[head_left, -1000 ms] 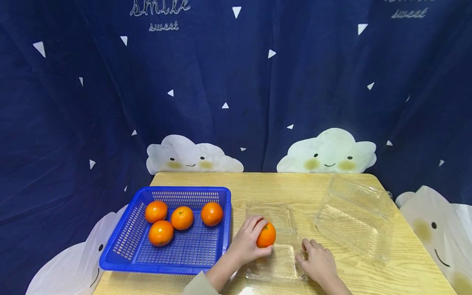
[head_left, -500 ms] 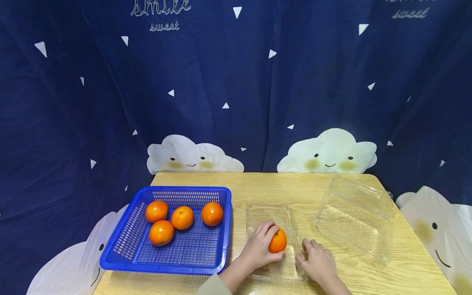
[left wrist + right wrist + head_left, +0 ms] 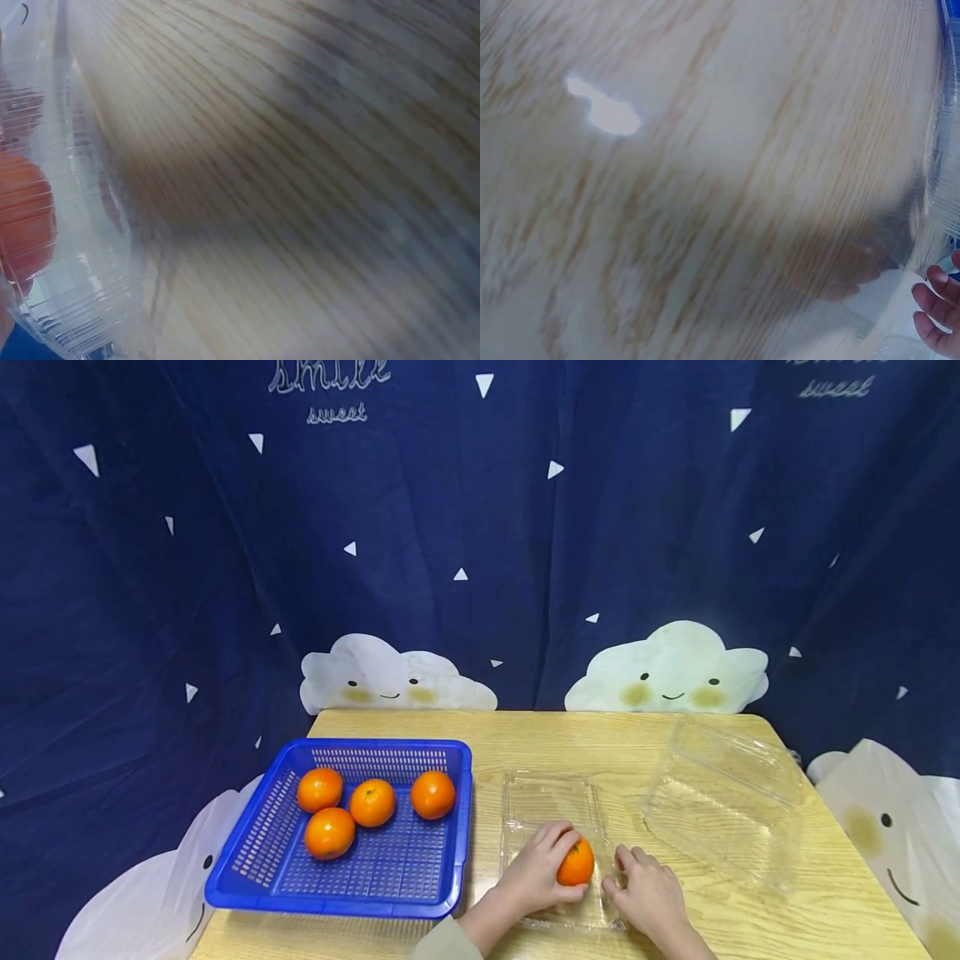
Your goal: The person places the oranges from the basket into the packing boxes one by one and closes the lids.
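My left hand (image 3: 542, 870) grips an orange (image 3: 577, 862), fingers over its top and thumb at its near side. Both are over the near half of a clear plastic clamshell box (image 3: 551, 793), which lies open with its other half toward the back. In the left wrist view the orange (image 3: 26, 217) shows through the ribbed plastic wall (image 3: 82, 300). My right hand (image 3: 647, 893) rests at the box's right edge, thumb and fingers loosely bent. In the right wrist view, its fingertips (image 3: 930, 304) appear beside the clear plastic.
A blue plastic basket (image 3: 337, 910) stands at the left, with several oranges (image 3: 330, 833) in it. A second open clear clamshell box (image 3: 720, 802) lies at the right of the wooden table (image 3: 600, 735). A dark blue curtain (image 3: 420, 485) hangs behind.
My left hand has moved right and a little nearer with the orange, toward my right hand. The right hand has stayed in place at the box's edge.
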`<state>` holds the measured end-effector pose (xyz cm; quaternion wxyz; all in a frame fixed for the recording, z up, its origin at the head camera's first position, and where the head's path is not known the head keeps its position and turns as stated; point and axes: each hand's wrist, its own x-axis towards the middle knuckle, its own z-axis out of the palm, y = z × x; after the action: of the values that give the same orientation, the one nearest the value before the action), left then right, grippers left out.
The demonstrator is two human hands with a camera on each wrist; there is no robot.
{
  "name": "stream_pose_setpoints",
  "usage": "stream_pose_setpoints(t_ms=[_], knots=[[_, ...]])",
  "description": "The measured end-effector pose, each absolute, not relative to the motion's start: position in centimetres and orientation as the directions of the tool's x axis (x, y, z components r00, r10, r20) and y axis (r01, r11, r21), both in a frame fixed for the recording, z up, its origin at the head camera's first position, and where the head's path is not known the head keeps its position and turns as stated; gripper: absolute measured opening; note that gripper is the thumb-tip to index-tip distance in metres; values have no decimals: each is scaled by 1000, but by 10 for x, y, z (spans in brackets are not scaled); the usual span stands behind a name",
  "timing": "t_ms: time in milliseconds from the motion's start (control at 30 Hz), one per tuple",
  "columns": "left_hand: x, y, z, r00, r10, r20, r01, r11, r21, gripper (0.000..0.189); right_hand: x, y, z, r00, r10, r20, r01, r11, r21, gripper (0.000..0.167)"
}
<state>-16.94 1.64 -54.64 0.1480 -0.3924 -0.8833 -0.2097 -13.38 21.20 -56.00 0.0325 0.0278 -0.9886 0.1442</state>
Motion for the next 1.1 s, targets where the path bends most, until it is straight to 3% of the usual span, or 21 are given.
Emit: stream_pose_setpoints(t_ms=[400,1100], knots=[[-169,23,-557,-602,668,437,778,615,132,63,-134,212,-559,-997,-45,61,-60,957,-284,22],[-166,27,-563,-651,689,319,757,618,212,63,-135,212,-561,-989,-67,132,-100,960,-261,26]])
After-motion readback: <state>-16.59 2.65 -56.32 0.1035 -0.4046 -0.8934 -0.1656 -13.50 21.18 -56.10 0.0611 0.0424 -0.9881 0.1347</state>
